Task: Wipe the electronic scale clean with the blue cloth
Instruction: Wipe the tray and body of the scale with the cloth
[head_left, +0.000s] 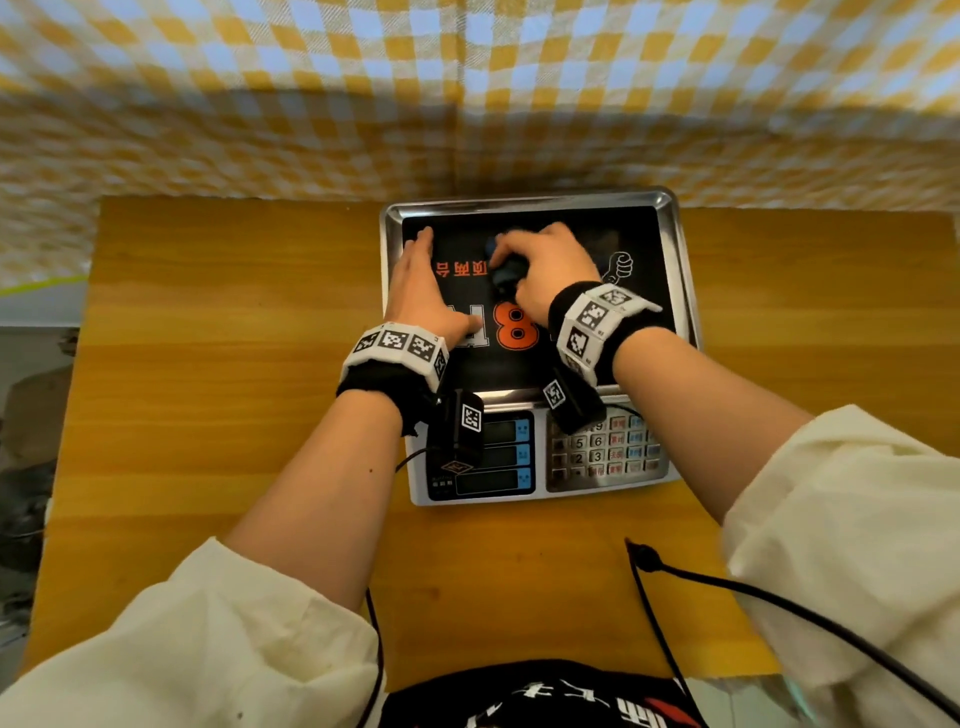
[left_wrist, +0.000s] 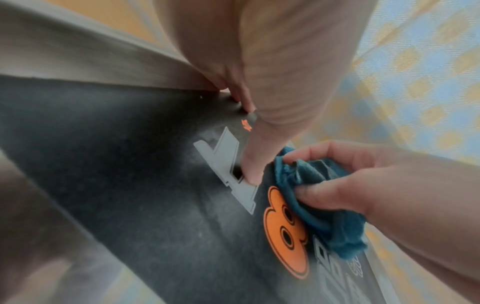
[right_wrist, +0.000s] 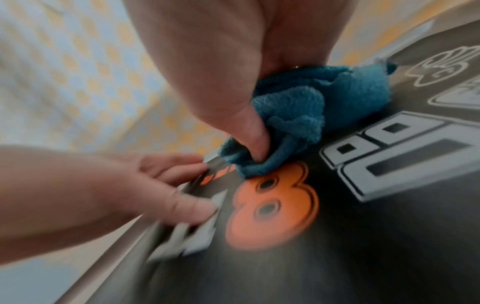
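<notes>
The electronic scale (head_left: 670, 218) stands on the wooden table, its steel pan lined with a black mat (head_left: 639, 244) printed with an orange 8. My right hand (head_left: 543, 267) grips the bunched blue cloth (head_left: 508, 274) and presses it onto the mat near the middle. Close up, the cloth (right_wrist: 291, 115) is pinched under the thumb, just above the orange 8 (right_wrist: 272, 207). My left hand (head_left: 415, 280) lies flat with straight fingers along the mat's left side, beside the pan's rim. Its thumb (left_wrist: 255, 160) presses on a grey printed letter next to the cloth (left_wrist: 335, 218).
The scale's display (head_left: 493, 457) and keypad (head_left: 602, 447) face me at the front. The wooden table (head_left: 234, 338) stretches left and right of the scale. A yellow checked cloth (head_left: 467, 93) hangs behind. Black cables (head_left: 779, 603) trail over the table's near edge.
</notes>
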